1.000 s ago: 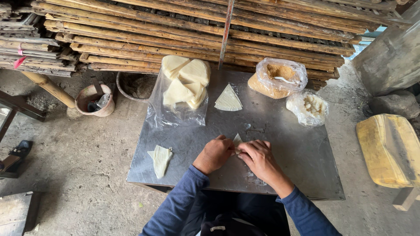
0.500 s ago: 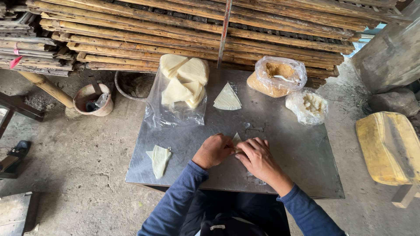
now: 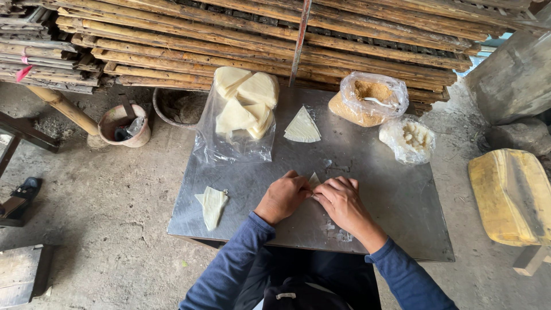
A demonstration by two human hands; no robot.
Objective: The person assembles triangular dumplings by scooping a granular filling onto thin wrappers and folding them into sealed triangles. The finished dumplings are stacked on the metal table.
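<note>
A person in long dark-blue sleeves sits at a square grey metal table, seen from above. Both hands meet near the middle of the table, a little toward its near edge. The left hand and the right hand are curled together around a small pale triangular wrapper, whose tip pokes up between the knuckles. The fingers of both hands are closed on it in a pinching grip, the fingertips touching each other; most of the wrapper is hidden under them.

Near the table's left edge, well apart from the hands, lies a folded pale yellowish wrapper piece. Toward the far left corner, a clear plastic bag lies flat, with a pile of cream-coloured wedge-shaped wrappers on its far end. Just beside the bag, toward the middle of the far edge, a single cream triangular sheet lies flat. At the far right corner sits an open clear bag of brown crumbly filling, and near it along the right edge a smaller clear bag of whitish lumps.

Beyond the far edge, stacked bamboo and wooden racks fill the background. On the concrete floor to the left stands a small clay-coloured pot. To the right of the table sits a yellow block-shaped seat.
</note>
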